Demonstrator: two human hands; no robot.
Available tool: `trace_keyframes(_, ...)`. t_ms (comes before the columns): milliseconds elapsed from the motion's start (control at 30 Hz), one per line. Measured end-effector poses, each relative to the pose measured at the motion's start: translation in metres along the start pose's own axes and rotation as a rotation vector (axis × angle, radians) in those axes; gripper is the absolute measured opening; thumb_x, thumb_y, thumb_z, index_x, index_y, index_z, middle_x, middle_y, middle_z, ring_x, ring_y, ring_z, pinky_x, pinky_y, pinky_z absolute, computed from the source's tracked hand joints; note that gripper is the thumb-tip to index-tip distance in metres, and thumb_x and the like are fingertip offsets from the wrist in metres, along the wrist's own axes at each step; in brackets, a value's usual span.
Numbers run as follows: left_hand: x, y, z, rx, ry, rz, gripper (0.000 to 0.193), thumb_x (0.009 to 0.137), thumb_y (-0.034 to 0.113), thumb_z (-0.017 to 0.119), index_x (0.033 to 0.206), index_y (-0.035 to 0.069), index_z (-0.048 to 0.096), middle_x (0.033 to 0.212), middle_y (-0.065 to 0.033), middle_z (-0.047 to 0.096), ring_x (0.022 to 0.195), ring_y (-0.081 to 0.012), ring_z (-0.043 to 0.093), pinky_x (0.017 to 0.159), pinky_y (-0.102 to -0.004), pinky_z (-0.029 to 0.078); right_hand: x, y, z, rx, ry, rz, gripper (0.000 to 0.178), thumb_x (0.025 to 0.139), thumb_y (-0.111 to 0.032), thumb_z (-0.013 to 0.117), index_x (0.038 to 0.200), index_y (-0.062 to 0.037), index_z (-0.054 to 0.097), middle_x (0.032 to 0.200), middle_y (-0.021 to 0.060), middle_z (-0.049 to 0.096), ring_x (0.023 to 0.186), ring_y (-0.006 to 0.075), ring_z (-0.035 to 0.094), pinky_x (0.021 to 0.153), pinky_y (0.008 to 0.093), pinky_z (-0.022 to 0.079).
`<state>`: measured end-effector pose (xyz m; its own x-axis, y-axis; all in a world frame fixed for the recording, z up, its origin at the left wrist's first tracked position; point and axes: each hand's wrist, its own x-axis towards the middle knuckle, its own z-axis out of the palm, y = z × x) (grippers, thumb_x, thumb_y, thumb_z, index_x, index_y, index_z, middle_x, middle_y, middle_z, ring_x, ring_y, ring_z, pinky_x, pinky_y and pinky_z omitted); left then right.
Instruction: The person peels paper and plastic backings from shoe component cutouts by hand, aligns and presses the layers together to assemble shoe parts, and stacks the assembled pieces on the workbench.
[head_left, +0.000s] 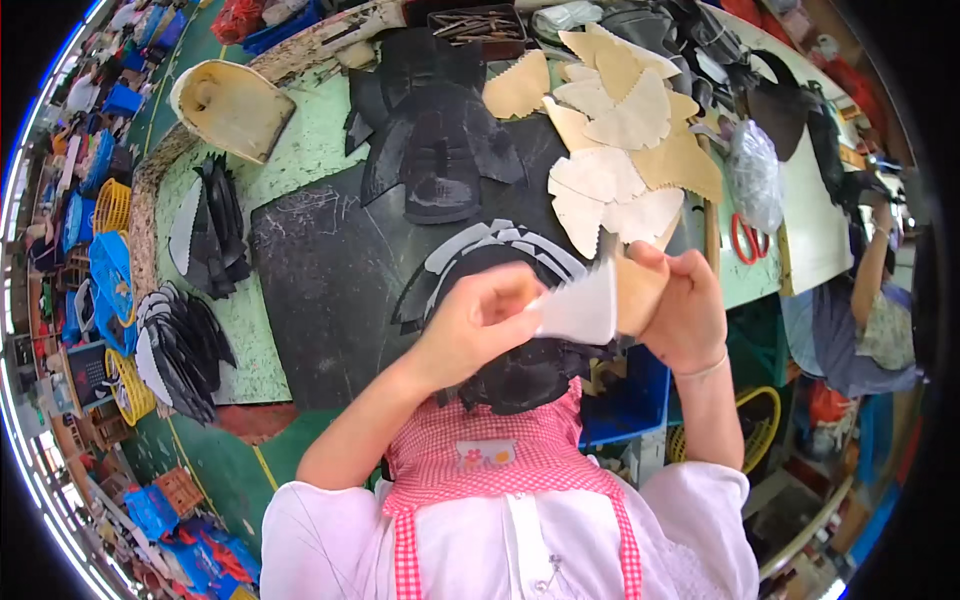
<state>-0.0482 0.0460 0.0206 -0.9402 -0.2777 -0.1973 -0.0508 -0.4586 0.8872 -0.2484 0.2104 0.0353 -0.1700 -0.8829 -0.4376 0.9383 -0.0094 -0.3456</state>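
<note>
Above the near edge of the bench, my left hand [487,322] pinches the end of a white curved piece [582,310] with a toothed upper edge. My right hand [690,312] grips a tan piece [636,295], thumb and fingers closed on it. The two pieces meet or overlap between my hands; whether they are joined I cannot tell. Below my hands lie black cut pieces [510,375] and a fan of black pieces with pale grey edges [490,240]. Larger black shaped pieces [440,150] rest farther back on a dark mat [310,290].
Tan and white toothed pieces [625,110] are heaped at the back right, near red-handled scissors [748,238] and a clear plastic bag [756,175]. At the left are bundled black pieces [180,350] and a cream scoop-like container [235,108]. Another person [855,320] is at the far right.
</note>
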Motion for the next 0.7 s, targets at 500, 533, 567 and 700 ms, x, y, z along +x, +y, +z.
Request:
trace_keyframes(500,-0.061,-0.005,-0.049,-0.352,0.215,-0.258,0.079,0.1,0.065,0.037,0.131,-0.005,0.051,0.128,-0.0332,0.06,0.109,-0.0397,0.068,0.075,-0.0474,0.063,0.02,0.032,0.006,-1.285,0.134,-0.185,0.021,0.084,-0.007,0.079,0.096,-0.0027,0.063,0.066,0.0031,0.063,0.058,0.0108,0.061,0.056,0.0255,0.047)
trace_keyframes(533,-0.06,-0.007,-0.058,-0.34,0.235,-0.263,0.069,0.104,0.057,0.035,0.124,-0.006,0.056,0.111,-0.0294,0.069,0.087,-0.0371,0.074,0.07,-0.0422,0.064,0.026,0.033,0.008,-1.286,0.125,-0.179,0.021,0.084,-0.007,0.079,0.096,-0.0027,0.063,0.066,0.0031,0.063,0.058,0.0108,0.061,0.056,0.0255,0.047)
trace_keyframes(567,-0.061,-0.007,-0.06,-0.128,0.273,-0.264,0.057,0.105,0.049,0.043,0.116,-0.004,0.061,0.103,-0.0219,0.071,0.084,-0.0291,0.074,0.069,-0.037,0.063,0.032,0.033,0.01,-1.401,0.13,-0.165,0.019,0.088,-0.01,0.077,0.093,-0.0016,0.061,0.065,0.004,0.061,0.055,0.0092,0.058,0.054,0.0246,0.044)
trace_keyframes(700,-0.054,-0.016,-0.058,0.209,0.416,-0.321,0.028,0.101,0.024,0.063,0.094,-0.003,0.068,0.082,-0.0092,0.071,0.074,-0.0154,0.073,0.062,-0.0277,0.06,0.045,0.031,0.014,-1.59,0.164,-0.094,0.021,0.091,-0.014,0.074,0.089,0.0003,0.059,0.059,0.0053,0.057,0.052,0.0092,0.055,0.052,0.0246,0.041)
